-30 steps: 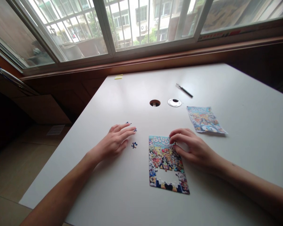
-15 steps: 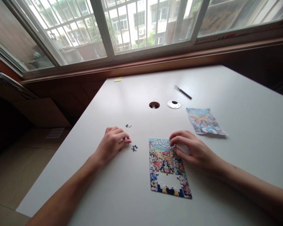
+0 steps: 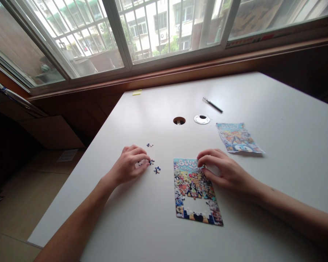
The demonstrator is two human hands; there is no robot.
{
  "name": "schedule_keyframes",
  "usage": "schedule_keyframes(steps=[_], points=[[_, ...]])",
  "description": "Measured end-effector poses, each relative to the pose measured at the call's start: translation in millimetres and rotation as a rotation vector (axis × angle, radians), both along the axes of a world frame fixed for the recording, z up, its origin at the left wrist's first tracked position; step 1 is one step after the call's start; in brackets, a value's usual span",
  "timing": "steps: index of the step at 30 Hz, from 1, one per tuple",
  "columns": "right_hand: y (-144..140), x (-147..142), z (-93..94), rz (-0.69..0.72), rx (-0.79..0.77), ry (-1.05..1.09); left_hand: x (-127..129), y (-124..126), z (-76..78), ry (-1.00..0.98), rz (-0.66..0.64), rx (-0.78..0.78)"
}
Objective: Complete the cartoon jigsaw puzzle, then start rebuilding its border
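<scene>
A jigsaw puzzle (image 3: 193, 182) with a crowded cartoon picture lies flat on the table, a white gap in its lower part. My right hand (image 3: 221, 165) rests at its upper right edge, fingers curled and fingertips on the puzzle. To the left, my left hand (image 3: 132, 162) is closed in a pinch at a dark blue and white puzzle piece (image 3: 151, 162). Part of another piece shows beneath its fingers. Just right of those fingertips lies a loose piece (image 3: 157, 170), and a further small piece (image 3: 149, 145) lies beyond the hand.
A creased picture sheet (image 3: 237, 137) with a similar design lies at the right. Farther back are a pen (image 3: 213, 104), a round cable hole (image 3: 179, 120) and a metal ring cover (image 3: 202, 119). Yellow tape (image 3: 137, 92) marks the far table edge, below a barred window.
The piece at my left fingertips shows more, and part of another appears beneath the fingers. My right hand stays at the puzzle's edge. The view has shifted slightly.
</scene>
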State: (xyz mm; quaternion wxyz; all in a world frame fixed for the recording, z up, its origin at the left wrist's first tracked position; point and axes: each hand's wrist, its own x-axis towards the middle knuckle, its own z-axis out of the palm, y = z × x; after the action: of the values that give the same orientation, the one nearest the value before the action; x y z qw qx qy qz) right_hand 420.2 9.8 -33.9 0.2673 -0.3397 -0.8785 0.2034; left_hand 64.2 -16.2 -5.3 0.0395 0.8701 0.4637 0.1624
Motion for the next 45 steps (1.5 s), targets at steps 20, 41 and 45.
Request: schedule_keyframes(steps=[20, 41, 45], points=[[-2, -3, 4.0, -0.001, 0.024, 0.047, -7, 3, -0.2, -0.004, -0.014, 0.022], [-19, -8, 11.5, 0.53, 0.168, -0.057, 95, -56, -13.3, -0.11, -0.244, 0.098], [-19, -8, 10.4, 0.531, 0.157, -0.052, 95, -57, -12.3, -0.099, -0.247, 0.092]])
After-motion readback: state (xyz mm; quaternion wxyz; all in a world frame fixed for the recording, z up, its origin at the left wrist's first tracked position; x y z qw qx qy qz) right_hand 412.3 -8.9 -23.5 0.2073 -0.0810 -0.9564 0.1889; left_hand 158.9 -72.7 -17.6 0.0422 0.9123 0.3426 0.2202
